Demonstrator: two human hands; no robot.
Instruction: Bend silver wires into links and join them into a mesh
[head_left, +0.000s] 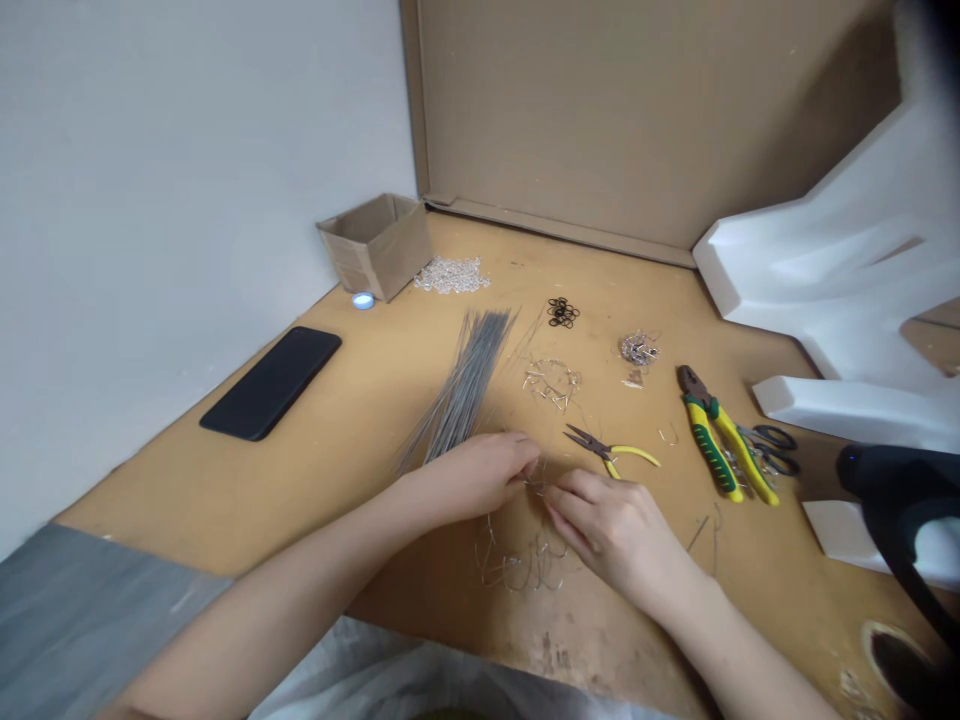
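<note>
In the head view, pinching a thin bent wire piece [535, 487] between the left hand [480, 472] and the right hand [619, 525], gripping from both sides, probably to steady something so slight; not revealing the exact fingertip contact. Working low over the bench [375, 400], taking this grip as the clock's centre. Showing loose wire loops [517, 588] just below at six o'clock, too tangled to tell whether joined to the held piece. Having a bundle of straight wires [471, 385] beside the left hand at eleven, and small pliers [600, 445] near the right hand at two, both presumably for short reaches. Showing bent wires [553, 380] and black rings [562, 313] at twelve, lying apart, likely against mixing. Showing clear beads [452, 274] beside a cardboard box [364, 262] farther off at eleven, and a phone [271, 383] at ten, seemingly out of the way.
</note>
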